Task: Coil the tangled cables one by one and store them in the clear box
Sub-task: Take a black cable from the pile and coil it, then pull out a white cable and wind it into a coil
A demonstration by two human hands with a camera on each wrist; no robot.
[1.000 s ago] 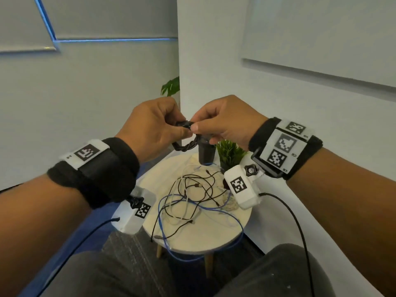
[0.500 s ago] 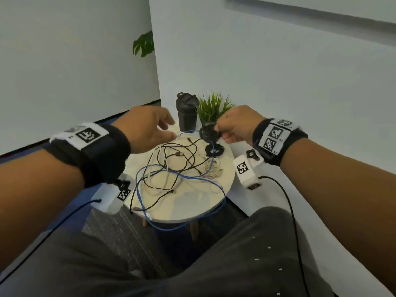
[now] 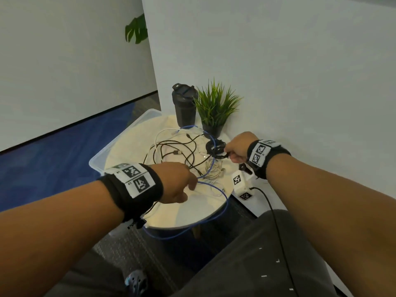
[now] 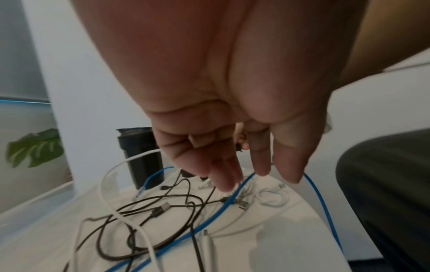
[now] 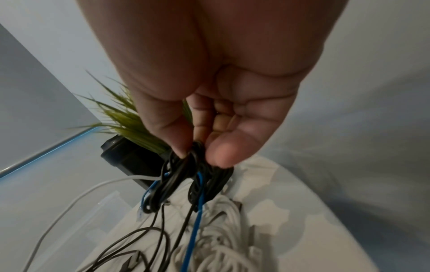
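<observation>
On the round white table (image 3: 188, 215) lies a tangle of black, white and blue cables. My right hand (image 3: 228, 152) pinches a coiled black cable (image 3: 215, 146) between thumb and fingers at the table's back right, just above the surface; in the right wrist view the black coil (image 5: 181, 180) hangs from my right hand (image 5: 197, 152), and the blue cable (image 5: 195, 220) runs through it. My left hand (image 3: 190, 185) reaches down with straight fingers, and the fingertips (image 4: 260, 171) meet the blue cable (image 4: 321, 202). The clear box (image 3: 100, 159) stands behind the table's left side.
A black bottle (image 3: 184, 106) and a potted grass plant (image 3: 214, 108) stand at the table's back, against the white wall. A white cable bundle (image 5: 221, 239) lies below the coil. The blue cable (image 3: 214, 219) loops over the front edge. My knees are close below.
Both hands held the black coil up at chest height; the left hand let go and dropped to the blue cable, while the right hand carried the coil down to the table's back right.
</observation>
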